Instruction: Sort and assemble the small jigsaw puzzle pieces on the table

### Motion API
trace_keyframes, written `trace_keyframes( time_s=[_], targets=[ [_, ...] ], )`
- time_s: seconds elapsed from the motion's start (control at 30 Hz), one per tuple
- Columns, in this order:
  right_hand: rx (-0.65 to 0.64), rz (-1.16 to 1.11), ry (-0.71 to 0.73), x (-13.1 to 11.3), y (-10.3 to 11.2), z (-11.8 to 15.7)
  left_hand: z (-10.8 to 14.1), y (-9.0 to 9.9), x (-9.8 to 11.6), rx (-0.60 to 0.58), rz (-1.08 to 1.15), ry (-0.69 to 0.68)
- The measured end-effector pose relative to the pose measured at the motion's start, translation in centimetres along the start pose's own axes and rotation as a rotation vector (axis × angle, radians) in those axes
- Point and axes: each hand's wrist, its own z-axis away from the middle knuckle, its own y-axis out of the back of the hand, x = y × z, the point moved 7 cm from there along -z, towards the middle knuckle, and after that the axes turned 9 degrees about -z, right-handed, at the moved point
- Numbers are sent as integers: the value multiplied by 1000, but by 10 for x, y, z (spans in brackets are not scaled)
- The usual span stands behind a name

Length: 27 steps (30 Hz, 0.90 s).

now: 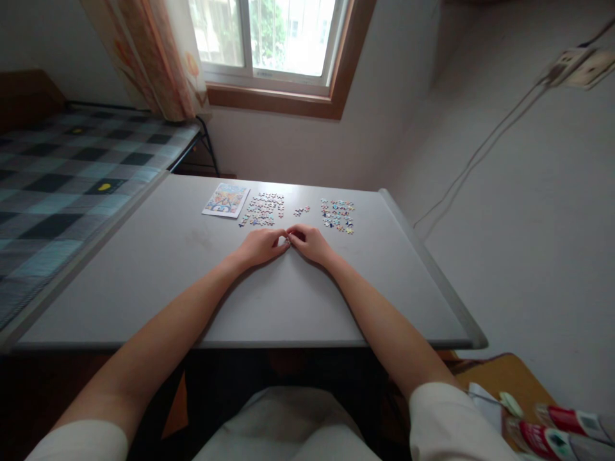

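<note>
My left hand (262,247) and my right hand (312,244) meet fingertip to fingertip over the middle of the table. Both are closed in a pinch on a small jigsaw piece (288,241), mostly covered by the fingers; whether it is one piece or two joined I cannot tell. Beyond my left hand lie rows of loose jigsaw pieces (266,209). A second group of pieces (338,215) is spread past my right hand, and a few pieces (302,210) sit between the groups. Left of them lies a printed picture sheet (226,200), flat on the tabletop.
The white table (293,307) has raised grey edging (432,269) on its right side. A bed with a checked cover (96,153) stands to the left, a window (269,38) behind. Red-labelled bottles (538,438) lie on a wooden stool (516,378) at lower right. A cable (475,153) runs down the wall.
</note>
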Motion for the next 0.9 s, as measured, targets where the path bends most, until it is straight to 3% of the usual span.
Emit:
trace_keyframes(
  time_s=[0.9],
  targets=[
    [-5,-8,-4,1,-1,0,1,2,3,9,-3,-36]
  ],
)
